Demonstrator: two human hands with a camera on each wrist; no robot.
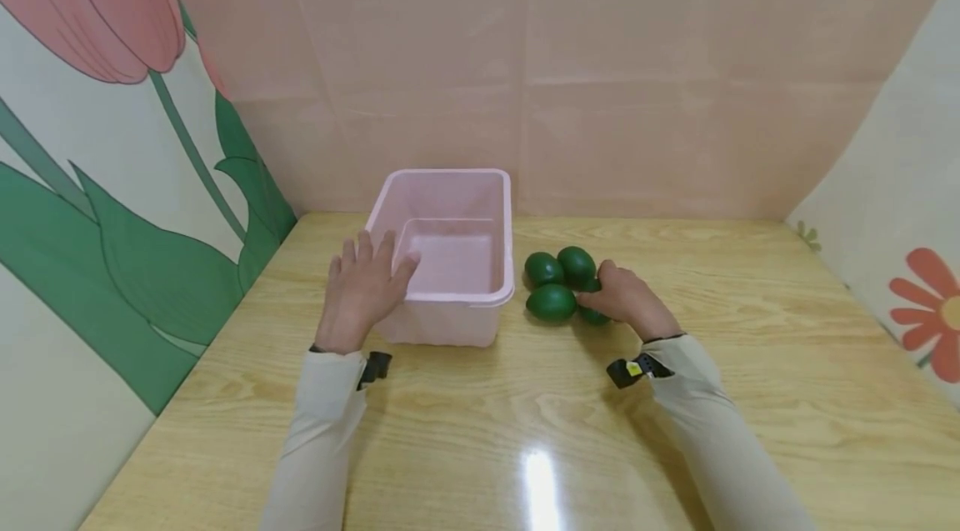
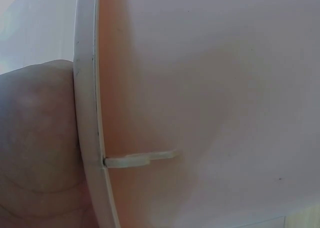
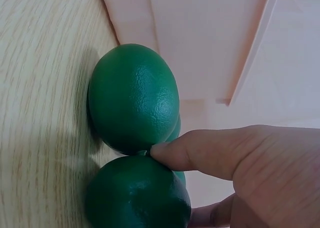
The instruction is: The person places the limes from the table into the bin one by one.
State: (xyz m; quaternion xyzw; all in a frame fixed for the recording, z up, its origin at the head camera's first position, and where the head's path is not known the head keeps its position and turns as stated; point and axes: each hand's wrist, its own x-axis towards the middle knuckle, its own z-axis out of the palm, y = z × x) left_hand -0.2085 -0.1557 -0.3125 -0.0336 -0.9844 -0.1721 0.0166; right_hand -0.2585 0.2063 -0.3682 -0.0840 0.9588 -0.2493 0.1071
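Several dark green limes (image 1: 551,303) lie in a tight cluster on the table, just right of a pink plastic tub (image 1: 431,323). My right hand (image 1: 632,298) grips the nearest-right lime (image 1: 595,316), partly covered by the fingers. In the right wrist view the thumb (image 3: 200,148) reaches between that lime (image 3: 137,195) and its neighbour (image 3: 134,98), with a finger at its far side. My left hand (image 1: 363,289) rests on the tub's near-left rim with its fingers extended and spread. In the left wrist view the hand (image 2: 37,143) lies against the tub's rim (image 2: 87,88).
The tub's interior shows a bare pink floor (image 1: 453,260). A wood-grain table (image 1: 465,431) runs back to a pink sheet (image 1: 637,97). Flower-printed panels (image 1: 195,289) stand at both sides. A black camera strap (image 1: 641,368) sits on each wrist.
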